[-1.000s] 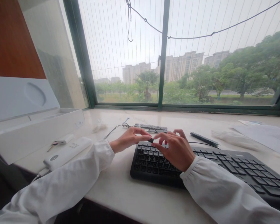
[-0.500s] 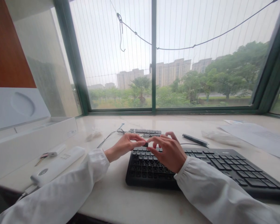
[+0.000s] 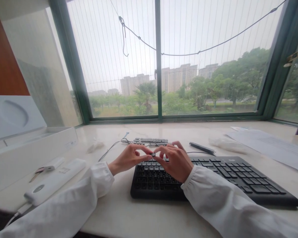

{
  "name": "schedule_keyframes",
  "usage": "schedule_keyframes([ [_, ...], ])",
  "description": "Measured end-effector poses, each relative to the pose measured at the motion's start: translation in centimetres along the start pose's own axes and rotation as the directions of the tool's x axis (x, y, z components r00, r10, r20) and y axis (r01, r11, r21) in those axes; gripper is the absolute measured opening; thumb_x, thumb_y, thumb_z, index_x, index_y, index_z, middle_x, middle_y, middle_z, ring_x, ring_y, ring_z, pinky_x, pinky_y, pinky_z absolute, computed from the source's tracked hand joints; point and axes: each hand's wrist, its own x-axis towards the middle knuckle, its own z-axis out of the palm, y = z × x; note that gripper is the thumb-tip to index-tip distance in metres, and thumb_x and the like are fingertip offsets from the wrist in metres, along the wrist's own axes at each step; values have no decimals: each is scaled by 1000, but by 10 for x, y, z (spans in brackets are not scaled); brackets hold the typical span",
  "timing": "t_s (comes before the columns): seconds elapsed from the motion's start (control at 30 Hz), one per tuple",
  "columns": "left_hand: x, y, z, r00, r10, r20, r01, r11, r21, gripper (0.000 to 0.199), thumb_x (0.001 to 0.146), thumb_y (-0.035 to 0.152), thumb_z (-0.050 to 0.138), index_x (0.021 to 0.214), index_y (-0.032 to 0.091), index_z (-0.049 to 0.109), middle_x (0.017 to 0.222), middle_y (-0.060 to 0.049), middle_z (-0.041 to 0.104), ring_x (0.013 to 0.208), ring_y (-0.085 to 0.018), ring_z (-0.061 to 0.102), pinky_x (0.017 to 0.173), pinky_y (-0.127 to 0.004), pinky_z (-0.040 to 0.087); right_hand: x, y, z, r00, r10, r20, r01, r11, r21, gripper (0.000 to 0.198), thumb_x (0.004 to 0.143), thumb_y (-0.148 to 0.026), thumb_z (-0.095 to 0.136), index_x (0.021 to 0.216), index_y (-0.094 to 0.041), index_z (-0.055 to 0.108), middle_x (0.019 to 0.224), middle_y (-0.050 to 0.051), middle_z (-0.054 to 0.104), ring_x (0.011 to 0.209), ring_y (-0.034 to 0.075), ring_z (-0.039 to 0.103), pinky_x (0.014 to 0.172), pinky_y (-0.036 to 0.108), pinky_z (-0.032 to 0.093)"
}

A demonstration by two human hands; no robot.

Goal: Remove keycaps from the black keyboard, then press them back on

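A small dark keycap [image 3: 153, 154] sits between the fingertips of both hands, just above the upper left of a black keyboard [image 3: 240, 165]. My left hand [image 3: 129, 158] pinches it from the left with thumb and forefinger. From the right, my right hand [image 3: 176, 161] closes thumb and forefinger on it, with the wrist over the keyboard. Keycaps are off many positions on the keyboard's left part, where bare sockets show; the right part has its caps on. Behind the hands lie several loose keycaps [image 3: 149, 140] in rows, partly hidden by my fingers.
Left of me are a white power bank [image 3: 56, 180] with a cable, a key [image 3: 36, 175] and an open white box [image 3: 62, 140]. Beyond the keyboard lie a dark strip-shaped piece [image 3: 202, 148], a clear plastic bag [image 3: 227, 145], paper sheets [image 3: 270, 147] and a thin cable [image 3: 111, 145].
The right hand's thumb and forefinger have closed onto the keycap, which has turned slightly. The whole view has shifted a little, so things appear further left.
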Motion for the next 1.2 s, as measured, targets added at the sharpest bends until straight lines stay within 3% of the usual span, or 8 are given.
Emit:
schedule_keyframes([
  [0.27,-2,1,1,999,31,25,-31,999,-7,36,82,46,68,103,17,73,93,-5,71,42,-1,31,38,-19,20,1,4,0,999,-29,38,30,999,-22,19,93,-41,58,99,-27,68,71,-4,70,66,12,62,88,33,28],
  [0.43,-1,0,-1,997,81,16,-81,997,-2,36,81,44,68,104,16,73,95,-7,72,46,-3,42,41,-18,29,2,5,0,998,-50,25,51,997,-56,23,94,-43,54,98,-26,68,70,-3,70,64,12,62,87,33,29],
  [0.63,0,3,-10,983,169,75,-177,977,117,30,82,40,69,103,19,73,96,-6,73,57,-6,54,47,-17,38,1,6,2,997,-71,29,73,995,-71,26,95,-45,51,98,-27,69,68,-4,69,63,12,62,86,33,30],
  [1.03,-3,11,-21,972,153,179,-181,971,157,25,81,39,69,94,18,72,92,-3,72,59,-7,58,53,-18,42,1,2,4,995,-51,87,56,997,-56,21,90,-48,59,98,-31,69,72,-6,70,66,13,63,86,33,29],
  [1.2,-1,5,-34,949,125,289,-170,976,136,24,78,34,71,94,17,72,91,-4,72,65,-8,61,53,-17,44,0,2,7,992,-9,126,15,999,-45,18,92,-42,57,98,-28,66,73,-6,70,66,13,62,87,34,30],
])
